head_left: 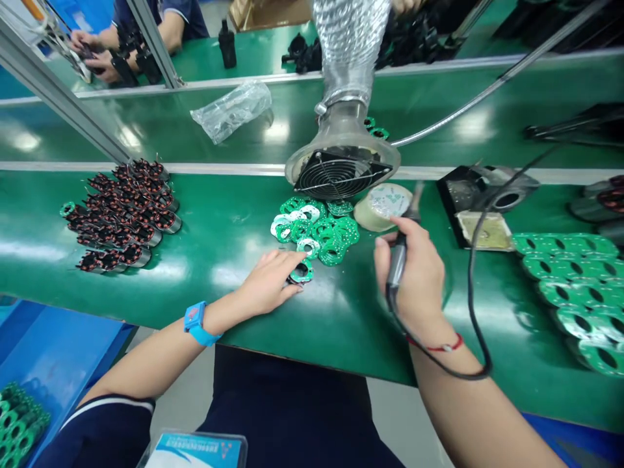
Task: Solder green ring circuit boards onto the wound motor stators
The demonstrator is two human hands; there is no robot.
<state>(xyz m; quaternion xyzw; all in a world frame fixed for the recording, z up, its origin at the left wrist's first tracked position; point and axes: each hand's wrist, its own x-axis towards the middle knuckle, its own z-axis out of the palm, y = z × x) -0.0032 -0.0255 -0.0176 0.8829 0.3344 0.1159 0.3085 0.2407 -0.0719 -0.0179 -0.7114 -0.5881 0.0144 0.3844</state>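
My left hand (268, 281) grips a small dark stator topped by a green ring-shaped circuit board (303, 272) between thumb and fingers, low over the bench. Just beyond its fingertips lies a loose heap of green ring circuit boards (336, 233), a few with white faces up. In my right hand (414, 273) is a soldering iron (398, 260), held like a pen with its tip end pointing up and away. The iron's black cable (472, 273) loops over my right wrist. Near the iron sits a round roll of pale tape (383, 207).
A fume extractor hood (341, 169) hangs above the heap. Copper-wound stators (127, 218) stand grouped at left. On the right are a soldering iron stand (507, 188), a sponge tray (483, 231) and rows of board-topped parts (575, 279). A co-worker's hands (102, 62) work across the bench.
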